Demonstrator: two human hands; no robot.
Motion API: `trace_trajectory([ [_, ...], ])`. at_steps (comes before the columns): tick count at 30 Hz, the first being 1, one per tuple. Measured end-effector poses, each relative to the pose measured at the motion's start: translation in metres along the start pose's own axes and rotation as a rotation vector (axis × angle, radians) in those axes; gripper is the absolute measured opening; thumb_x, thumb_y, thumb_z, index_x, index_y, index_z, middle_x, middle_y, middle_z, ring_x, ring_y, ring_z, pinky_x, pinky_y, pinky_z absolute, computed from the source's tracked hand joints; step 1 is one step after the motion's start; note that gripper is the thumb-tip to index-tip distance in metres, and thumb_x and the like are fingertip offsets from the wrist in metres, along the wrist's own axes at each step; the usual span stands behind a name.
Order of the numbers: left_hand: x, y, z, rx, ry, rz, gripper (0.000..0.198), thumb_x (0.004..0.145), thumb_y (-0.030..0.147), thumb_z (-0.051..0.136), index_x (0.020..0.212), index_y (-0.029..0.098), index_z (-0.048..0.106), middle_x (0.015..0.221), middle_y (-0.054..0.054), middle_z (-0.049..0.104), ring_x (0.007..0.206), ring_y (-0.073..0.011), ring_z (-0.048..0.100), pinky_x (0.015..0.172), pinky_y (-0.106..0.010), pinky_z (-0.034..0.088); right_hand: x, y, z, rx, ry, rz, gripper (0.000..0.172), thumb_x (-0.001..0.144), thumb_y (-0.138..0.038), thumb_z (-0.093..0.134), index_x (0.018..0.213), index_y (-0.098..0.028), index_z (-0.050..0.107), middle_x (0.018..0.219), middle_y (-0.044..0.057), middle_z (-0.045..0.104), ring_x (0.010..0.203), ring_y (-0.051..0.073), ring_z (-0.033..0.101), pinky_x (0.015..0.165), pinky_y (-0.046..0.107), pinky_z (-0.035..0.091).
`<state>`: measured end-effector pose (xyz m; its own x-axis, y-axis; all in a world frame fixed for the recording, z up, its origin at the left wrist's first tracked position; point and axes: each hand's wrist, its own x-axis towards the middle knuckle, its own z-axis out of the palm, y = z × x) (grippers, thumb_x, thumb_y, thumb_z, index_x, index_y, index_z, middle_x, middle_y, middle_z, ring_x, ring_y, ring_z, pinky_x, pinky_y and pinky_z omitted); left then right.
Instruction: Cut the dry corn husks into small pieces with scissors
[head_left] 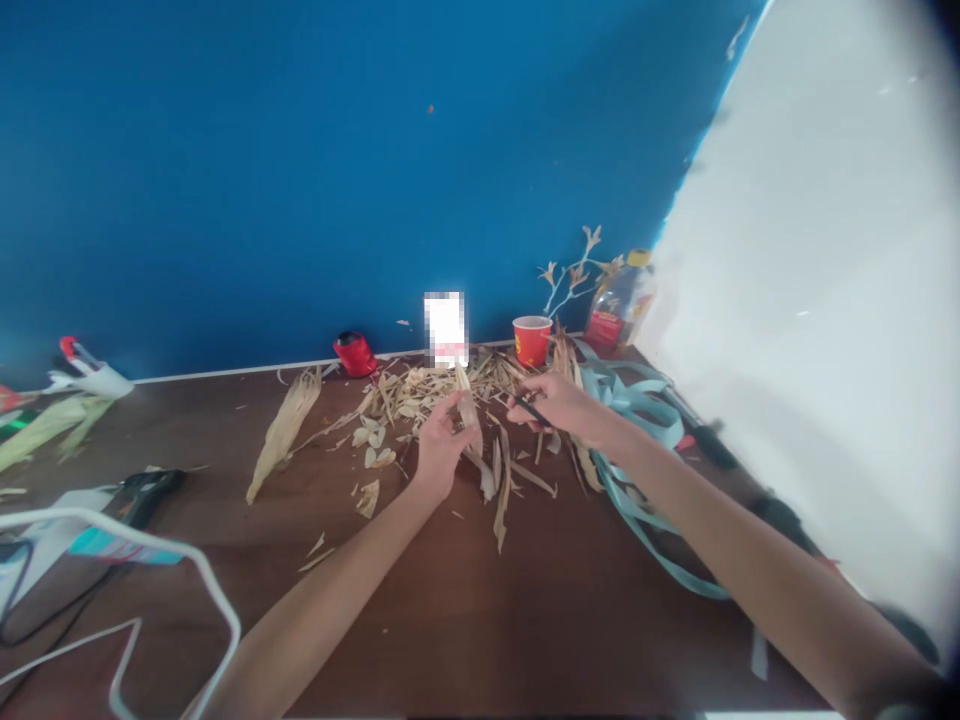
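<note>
My left hand (441,440) is closed around a long dried corn-husk strip (471,412), holding it up over the brown table (450,600). My right hand (555,402) is closed on a thin dark tool (531,408), likely small scissors, whose tip points toward the strip. Under both hands lies a heap of dried husk scraps (420,390), with longer strips (502,490) trailing toward me.
A whole dried husk (283,430) lies left of the heap. A red paper cup (532,340), a plastic bottle (616,300), a twig decoration (574,270) and a red object (354,353) stand by the blue wall. Pale blue ribbon (637,420) coils at right; a glue gun (146,490) and white cable (150,560) lie left.
</note>
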<state>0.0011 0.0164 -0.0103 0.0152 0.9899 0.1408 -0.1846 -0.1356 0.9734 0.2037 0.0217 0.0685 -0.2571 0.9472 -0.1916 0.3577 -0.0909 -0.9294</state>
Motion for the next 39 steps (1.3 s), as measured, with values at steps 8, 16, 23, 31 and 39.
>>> trace_trajectory([
  [8, -0.003, 0.005, 0.003, -0.040, -0.062, -0.010, 0.064, 0.064, 0.020, 0.074, 0.125, 0.021, 0.054, 0.124, -0.009, 0.059, 0.109, -0.0203, 0.056, 0.088, -0.033, 0.049, -0.011, -0.009, -0.038, -0.249, -0.337, 0.074, 0.035, 0.057, -0.047, 0.076, 0.075, -0.018, 0.070, 0.056, 0.001, 0.060, 0.049, 0.012, 0.050, 0.047, 0.024, 0.033],
  [16, -0.004, 0.007, 0.005, -0.041, -0.169, -0.011, 0.064, 0.064, 0.017, 0.073, 0.125, 0.021, 0.055, 0.125, -0.010, 0.058, 0.112, -0.0223, 0.054, 0.083, -0.031, 0.051, -0.009, -0.005, -0.033, -0.364, -0.482, 0.051, 0.036, 0.061, -0.051, 0.073, 0.079, -0.020, 0.071, 0.055, -0.001, 0.056, 0.050, 0.011, 0.046, 0.046, 0.023, 0.030],
  [23, -0.005, 0.008, 0.005, -0.027, -0.215, -0.047, 0.065, 0.064, 0.017, 0.073, 0.126, 0.023, 0.054, 0.122, -0.009, 0.059, 0.109, -0.0205, 0.056, 0.081, -0.029, 0.052, -0.008, -0.007, -0.029, -0.387, -0.515, 0.063, 0.037, 0.059, -0.050, 0.073, 0.080, -0.020, 0.071, 0.053, -0.002, 0.055, 0.051, 0.011, 0.048, 0.046, 0.023, 0.031],
  [31, -0.004, 0.006, 0.004, -0.035, -0.221, -0.058, 0.066, 0.065, 0.018, 0.073, 0.127, 0.022, 0.053, 0.116, -0.009, 0.062, 0.106, -0.0208, 0.057, 0.081, -0.030, 0.052, -0.010, -0.008, -0.029, -0.422, -0.473, 0.041, 0.036, 0.057, -0.047, 0.074, 0.080, -0.019, 0.073, 0.050, -0.001, 0.056, 0.046, 0.010, 0.045, 0.044, 0.023, 0.027],
  [39, -0.004, 0.002, 0.003, -0.040, -0.215, -0.059, 0.068, 0.064, 0.019, 0.074, 0.129, 0.021, 0.051, 0.111, -0.009, 0.062, 0.099, -0.0186, 0.059, 0.077, -0.028, 0.051, -0.006, -0.004, -0.026, -0.516, -0.400, -0.018, 0.016, 0.061, -0.033, 0.067, 0.069, -0.020, 0.072, 0.053, 0.000, 0.059, 0.046, 0.012, 0.048, 0.044, 0.023, 0.028],
])
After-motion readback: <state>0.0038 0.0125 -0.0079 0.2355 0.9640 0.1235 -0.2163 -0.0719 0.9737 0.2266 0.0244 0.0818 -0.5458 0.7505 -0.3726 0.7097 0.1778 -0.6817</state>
